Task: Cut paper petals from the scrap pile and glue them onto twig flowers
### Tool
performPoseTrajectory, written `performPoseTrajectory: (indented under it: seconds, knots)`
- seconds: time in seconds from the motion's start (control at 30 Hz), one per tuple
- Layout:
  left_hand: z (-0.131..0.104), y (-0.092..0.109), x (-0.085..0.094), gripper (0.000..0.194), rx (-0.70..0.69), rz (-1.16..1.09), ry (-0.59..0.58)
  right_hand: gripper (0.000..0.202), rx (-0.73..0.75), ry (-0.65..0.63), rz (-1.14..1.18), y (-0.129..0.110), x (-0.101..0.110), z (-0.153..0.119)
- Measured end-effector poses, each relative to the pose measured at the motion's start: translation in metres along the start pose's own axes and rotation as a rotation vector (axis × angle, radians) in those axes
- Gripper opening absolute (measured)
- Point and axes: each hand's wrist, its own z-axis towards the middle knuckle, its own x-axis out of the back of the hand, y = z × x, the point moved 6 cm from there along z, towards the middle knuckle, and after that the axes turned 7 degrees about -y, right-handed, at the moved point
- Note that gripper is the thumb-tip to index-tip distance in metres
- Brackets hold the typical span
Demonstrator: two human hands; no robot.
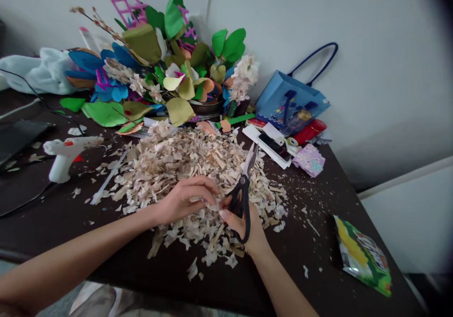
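Right hand (pixel 244 222): grip holding scissors (pixel 244 185), blades toward 12 | left hand (pixel 189 199): grip narrow, over scraps (pixel 191 156)

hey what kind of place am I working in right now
Probably a home or small craft workspace: a white glue gun lies on the dark table, scissors are in your right hand, and colourful handmade flowers stand against the wall.

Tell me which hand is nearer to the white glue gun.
Left. The left hand is over the scrap pile, to the right of the glue gun; the right hand, holding the scissors, is farther to the right.
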Motion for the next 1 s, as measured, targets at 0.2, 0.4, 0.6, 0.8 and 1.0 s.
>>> performPoseTrajectory:
  seconds: [0.2, 0.4, 0.6, 0.8, 1.0]
  knots:
    - [0.001, 0.004, -0.006, 0.021, -0.038, 0.071, -0.039, 0.017, -0.005, 0.084, -0.113, -0.003, 0.001, 0.001]
    - [0.000, 0.002, -0.007, 0.020, -0.050, 0.072, -0.054, 0.014, -0.014, 0.048, -0.054, 0.002, 0.003, 0.001]
    - [0.001, -0.001, -0.010, 0.019, -0.012, 0.052, -0.058, 0.021, -0.029, 0.037, 0.044, 0.006, 0.004, 0.002]
    - [0.000, -0.005, -0.010, 0.016, 0.019, 0.023, -0.057, 0.024, -0.019, 0.014, 0.219, 0.013, 0.003, 0.004]
    - [0.002, -0.012, -0.013, 0.011, 0.160, -0.094, -0.072, 0.025, -0.073, -0.012, 0.314, 0.024, 0.003, 0.005]
